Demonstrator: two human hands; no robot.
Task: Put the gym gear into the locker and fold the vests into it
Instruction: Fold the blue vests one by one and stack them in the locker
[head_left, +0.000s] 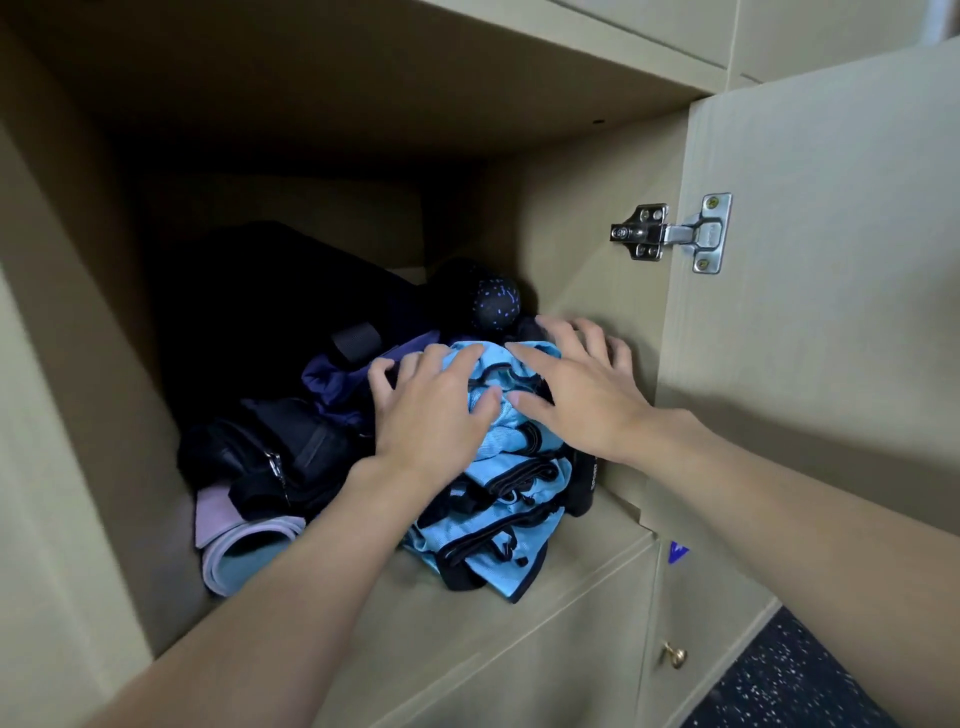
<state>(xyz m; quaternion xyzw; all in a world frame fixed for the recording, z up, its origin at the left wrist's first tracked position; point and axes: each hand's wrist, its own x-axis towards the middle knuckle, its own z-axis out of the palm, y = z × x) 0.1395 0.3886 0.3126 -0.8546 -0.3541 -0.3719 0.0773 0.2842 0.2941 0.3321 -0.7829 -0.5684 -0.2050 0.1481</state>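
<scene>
Inside the beige locker lies a stack of light blue vests with black trim near the front right. My left hand presses flat on the left side of the stack's top. My right hand presses on its right side, fingers spread toward the locker's right wall. A dark purple vest lies under my left fingers. Behind the stack sits a black roller with purple specks. A black bag fills the back left, and a rolled lilac mat lies at the front left.
The locker door stands open on the right, hung on a metal hinge. Below the shelf edge are closed doors with a brass knob. Dark speckled floor shows at the lower right. A black bottle-like thing stands beside the vests.
</scene>
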